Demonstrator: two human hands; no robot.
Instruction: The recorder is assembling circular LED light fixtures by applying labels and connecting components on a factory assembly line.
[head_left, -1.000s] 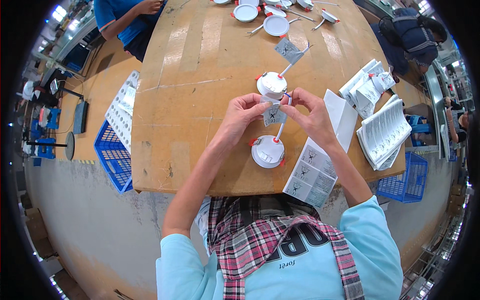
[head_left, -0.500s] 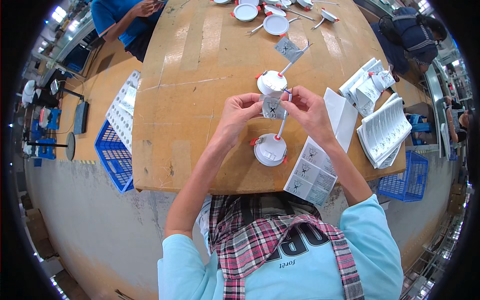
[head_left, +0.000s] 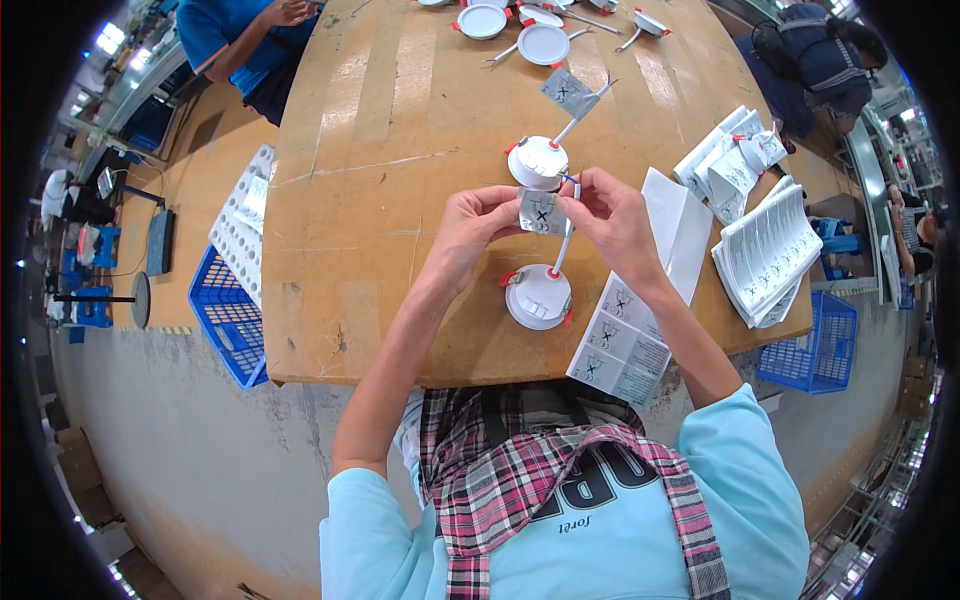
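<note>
A small silver-grey printed label is stretched between my two hands, beside the white cable of a round downlight. My left hand pinches the label's left edge between thumb and fingertips. At the other edge, my right hand pinches label and cable together. The near white downlight, with red clips, lies back up on the table below my hands. Just beyond them is another downlight, its cable carrying a folded label like a flag. Whether the held label sticks to the cable, I cannot tell.
A partly used label sheet lies under my right forearm, overhanging the table's front edge. Stacked label sheets are at the right. Several downlights lie at the far end. Blue baskets stand beside the table. Two people work farther off.
Both hands keep their pinch on the label, with only small finger movements. The whole view has shifted slightly; the downlights stay in place on the table.
</note>
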